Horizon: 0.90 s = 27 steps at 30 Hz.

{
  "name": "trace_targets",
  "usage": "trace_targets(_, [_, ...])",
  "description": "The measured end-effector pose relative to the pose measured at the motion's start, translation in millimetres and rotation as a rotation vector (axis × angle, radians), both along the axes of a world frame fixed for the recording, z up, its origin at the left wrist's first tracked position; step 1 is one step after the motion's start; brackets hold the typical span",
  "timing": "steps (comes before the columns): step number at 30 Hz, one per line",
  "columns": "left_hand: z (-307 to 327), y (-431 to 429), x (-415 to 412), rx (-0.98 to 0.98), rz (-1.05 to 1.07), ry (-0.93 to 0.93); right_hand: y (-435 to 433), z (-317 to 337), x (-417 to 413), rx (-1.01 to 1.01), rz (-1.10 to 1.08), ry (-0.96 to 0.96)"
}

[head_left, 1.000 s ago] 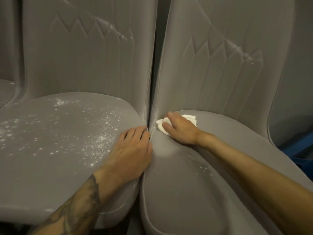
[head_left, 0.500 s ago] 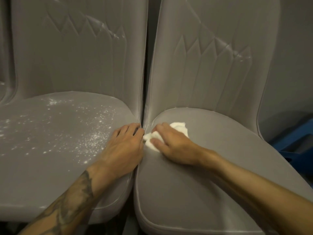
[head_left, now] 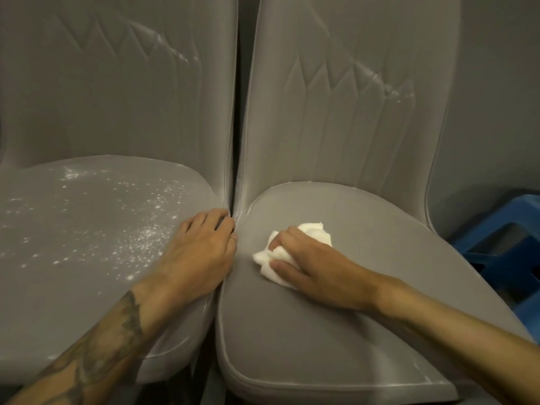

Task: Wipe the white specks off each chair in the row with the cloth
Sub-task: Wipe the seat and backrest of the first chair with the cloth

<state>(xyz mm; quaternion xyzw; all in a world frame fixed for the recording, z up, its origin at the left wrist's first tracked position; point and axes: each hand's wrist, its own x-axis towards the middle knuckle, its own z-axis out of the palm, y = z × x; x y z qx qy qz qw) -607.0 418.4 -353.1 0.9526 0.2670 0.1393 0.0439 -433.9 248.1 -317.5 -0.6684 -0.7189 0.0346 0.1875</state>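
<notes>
Two grey chairs stand side by side. The left chair [head_left: 73, 302] has white specks [head_left: 140, 232] scattered over its seat and a few on its backrest. I see no specks on the right chair's seat [head_left: 306, 340]. My right hand [head_left: 315, 267] grips a crumpled white cloth [head_left: 312, 232] and presses it on the right seat near its left edge. My left hand [head_left: 201, 252] rests flat on the right edge of the left seat, fingers reaching the gap between the chairs.
A blue plastic crate or stool [head_left: 502, 247] stands to the right of the right chair. A narrow dark gap [head_left: 238, 112] runs between the two backrests. A grey wall [head_left: 496, 97] is behind on the right.
My right hand has slid the cloth from the seat's back-left corner toward the front and right. The specks on the right seat are gone. My left hand has stayed in place.
</notes>
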Motion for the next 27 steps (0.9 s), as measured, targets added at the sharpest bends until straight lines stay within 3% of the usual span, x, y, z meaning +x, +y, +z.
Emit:
trace_targets(6, [-0.2, 0.6, 2.7, -0.010, 0.013, 0.000, 14.5, -5.5, 43.9, -0.022, -0.390, -0.016])
trace_targets(12, [1.5, 0.7, 3.1, 0.003, 0.025, 0.014, -33.5, 1.6, -10.4, 0.036, -0.104, 0.007])
trace_targets(18, [3.4, -0.1, 4.3, -0.022, 0.028, 0.028, -20.5, -3.1, 44.1, -0.008, -0.525, 0.010])
trace_targets(24, [2.4, 1.5, 1.2, -0.007, 0.008, 0.004, -55.4, -0.1, -22.1, 0.034, -0.216, 0.027])
trace_targets(27, [3.4, 2.7, 0.9, 0.018, 0.001, 0.008, -64.7, 2.9, 21.6, -0.007, -0.381, -0.007])
